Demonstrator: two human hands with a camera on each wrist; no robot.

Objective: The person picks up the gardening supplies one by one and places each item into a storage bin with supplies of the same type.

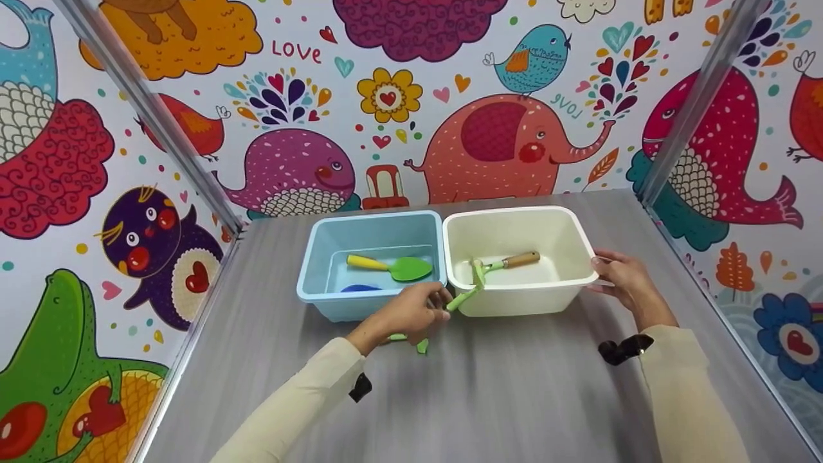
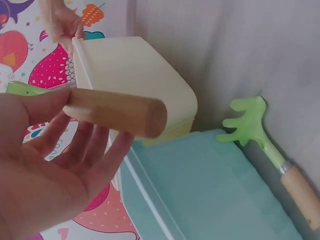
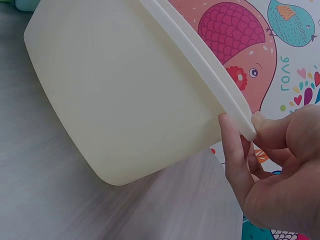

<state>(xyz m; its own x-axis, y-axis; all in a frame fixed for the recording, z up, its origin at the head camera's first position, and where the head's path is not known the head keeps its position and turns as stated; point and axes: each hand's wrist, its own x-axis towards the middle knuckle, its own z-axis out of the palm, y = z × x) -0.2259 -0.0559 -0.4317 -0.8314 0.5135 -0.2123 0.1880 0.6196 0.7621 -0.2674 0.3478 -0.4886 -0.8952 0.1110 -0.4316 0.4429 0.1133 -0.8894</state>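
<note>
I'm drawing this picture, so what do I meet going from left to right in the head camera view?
The green crocodile drawing, the blue bin holding a green trowel, the white bin with a wooden handle inside, the right hand, the blue flower drawing.

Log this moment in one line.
left hand: holds wooden-handled tool | right hand: grips white bin rim | blue bin: trowel inside

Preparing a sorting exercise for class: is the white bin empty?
Not empty: the head view shows a wooden-handled tool inside the white bin.
</note>
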